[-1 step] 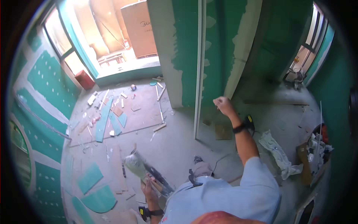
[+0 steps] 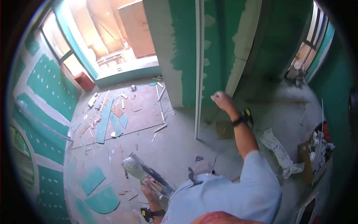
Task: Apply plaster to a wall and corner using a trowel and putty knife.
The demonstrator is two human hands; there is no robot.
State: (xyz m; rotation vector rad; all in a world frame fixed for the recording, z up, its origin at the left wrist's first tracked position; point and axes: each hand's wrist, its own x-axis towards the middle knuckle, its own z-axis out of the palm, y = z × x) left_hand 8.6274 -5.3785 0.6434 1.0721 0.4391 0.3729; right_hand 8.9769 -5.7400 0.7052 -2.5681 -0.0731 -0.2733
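In my left hand (image 2: 150, 188), low in front of my body, is a long, dark-bladed plastering trowel (image 2: 158, 177). A lump of pale grey-white joint compound (image 2: 133, 166) sits at its far end. My fingers are closed around the trowel; a wooden-looking handle shows beside them. My right hand (image 2: 222, 100) is raised to the right of a white corner bead (image 2: 199, 71) on the green plasterboard wall (image 2: 220, 44). Its fingers are curled together, and whatever they may hold is too small to make out. The hand appears apart from the bead.
Green board offcuts (image 2: 102, 199) and scraps litter the floor at left. A red box (image 2: 84, 81) stands below the window. To the right lie a crumpled white sack (image 2: 279, 153) and a cardboard box (image 2: 305, 160) filled with rubbish. A brown carton (image 2: 136, 31) stands beyond the opening.
My right hand has shifted slightly up and to the left. The left hand still holds the trowel in nearly the same place.
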